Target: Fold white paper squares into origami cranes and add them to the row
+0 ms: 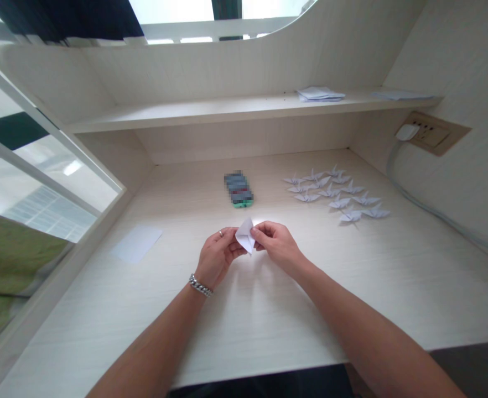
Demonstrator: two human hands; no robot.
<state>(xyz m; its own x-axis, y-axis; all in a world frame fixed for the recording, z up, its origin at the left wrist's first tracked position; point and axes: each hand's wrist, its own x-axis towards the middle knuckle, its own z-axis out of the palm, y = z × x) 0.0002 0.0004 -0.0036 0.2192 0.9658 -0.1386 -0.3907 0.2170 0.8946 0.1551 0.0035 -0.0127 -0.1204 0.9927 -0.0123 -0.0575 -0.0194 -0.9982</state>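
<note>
Your right forearm (377,337) and left forearm (144,354) reach in from the bottom of the view, with a chain bracelet (200,285) on your left wrist. Both hands are raised just above the surface (264,326). Your left grip (219,257), with a ring (221,233) on one finger, and your right grip (277,247) are pressed in on either side of a folded paper (246,235), pinching it between them. The white paper stands pointed end up between your fingertips, with its folds in hand.

A pale paper sheet (136,243) lies flat out to your left, near the surface's edge. Ahead sits a pixelated object (239,189) with a green edge, too blurred to name. Paper cranes (335,193) lie in loose rows to the right, well apart from your right grip. Further on, a cable (418,202) runs along the wall to a plug (406,131) in a socket (429,132). Paper stacks (321,94) rest on the shelf (211,117) above, and a window (40,166) runs along the left.
</note>
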